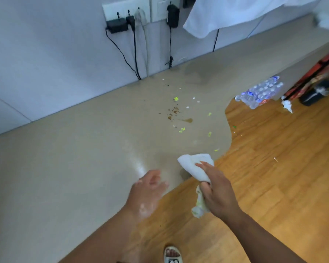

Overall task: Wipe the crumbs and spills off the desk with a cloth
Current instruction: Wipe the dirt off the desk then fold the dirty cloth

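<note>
Gripping the white cloth (194,164) bunched in curled fingers, the right hand (217,196) hovers at the near edge of the desk (74,168), with a loose tail of cloth hanging below the fist. Whether the cloth's front fold touches the surface I cannot tell. The left hand (148,188), blurred, is at 9 o'clock from the right, with its fingers spread and relaxed, holding nothing.

The step in hand looks like the approach before a wipe. The brown crumbs (174,111) and the small amber spill (187,120) lie well apart from the cloth at about 11 o'clock. Yellow-green scraps (181,130) are scattered around them, one near the cloth at 1 o'clock.

The next move likely calls for reaching the cloth forward past the mess, pressing it flat and drawing it back. It should gather inward, since the desk's curved edge at 3 o'clock could let bits drop off.
</note>
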